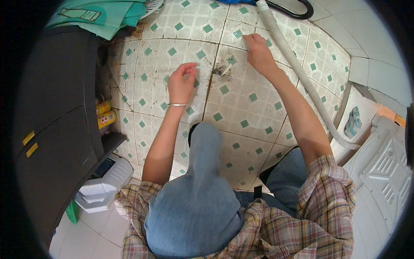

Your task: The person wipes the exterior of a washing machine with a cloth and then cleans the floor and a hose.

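Below me is a tiled floor (pixel 239 106) with small green diamonds. My left hand (pixel 182 82), a silver bangle at its wrist, hovers over or rests near the tiles with fingers curled; whether it holds something small is unclear. My right hand (pixel 259 51) is farther forward, its fingertips close to a green diamond, the fingers bunched; nothing in them can be made out. Between the hands, on a dirty grout joint, lies a small clump of dark debris (pixel 218 72) with a thin whitish sliver (pixel 227 69) beside it.
A ribbed drain hose (pixel 291 58) runs along the right, near a white plastic panel (pixel 381 165). At left stand a dark cabinet (pixel 61 84), yellow cans (pixel 106 119) and a white plastic container (pixel 113 181). Green fabric or bags (pixel 97 16) lie at the upper left.
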Tool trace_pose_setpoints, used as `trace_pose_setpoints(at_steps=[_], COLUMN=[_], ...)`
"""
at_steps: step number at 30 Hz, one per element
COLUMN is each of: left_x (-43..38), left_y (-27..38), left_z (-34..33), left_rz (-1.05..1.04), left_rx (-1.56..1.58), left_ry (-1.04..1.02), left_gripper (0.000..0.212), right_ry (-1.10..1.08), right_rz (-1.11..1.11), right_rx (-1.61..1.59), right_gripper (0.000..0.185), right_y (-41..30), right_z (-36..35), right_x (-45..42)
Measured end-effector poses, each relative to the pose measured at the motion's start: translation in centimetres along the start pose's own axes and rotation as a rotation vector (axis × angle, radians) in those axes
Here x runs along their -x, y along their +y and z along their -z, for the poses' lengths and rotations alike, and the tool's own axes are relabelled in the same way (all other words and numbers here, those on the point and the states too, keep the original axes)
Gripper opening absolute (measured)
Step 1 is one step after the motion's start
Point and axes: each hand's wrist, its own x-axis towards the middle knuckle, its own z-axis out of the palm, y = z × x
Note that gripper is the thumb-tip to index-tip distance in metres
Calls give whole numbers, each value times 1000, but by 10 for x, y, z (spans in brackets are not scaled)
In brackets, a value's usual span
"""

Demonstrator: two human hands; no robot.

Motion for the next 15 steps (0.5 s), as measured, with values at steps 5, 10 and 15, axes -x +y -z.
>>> trace_pose_setpoints(at_steps=[5,10,15], left_x=[1,13,23], left_y=[-17,-46,-62], left_z=[9,26,17], left_rz=[106,80,112], left_rx=[-131,-176,-108], left_ry=[64,116,92], left_gripper=[14,19,37], right_ry=[-307,-204,-193], right_rz=[146,219,89], right_rx=[17,-274,-44], right_gripper=[49,49,59], right_y=[-38,-41,3], right_z=[-40,-16,5], right_x=[11,31,34])
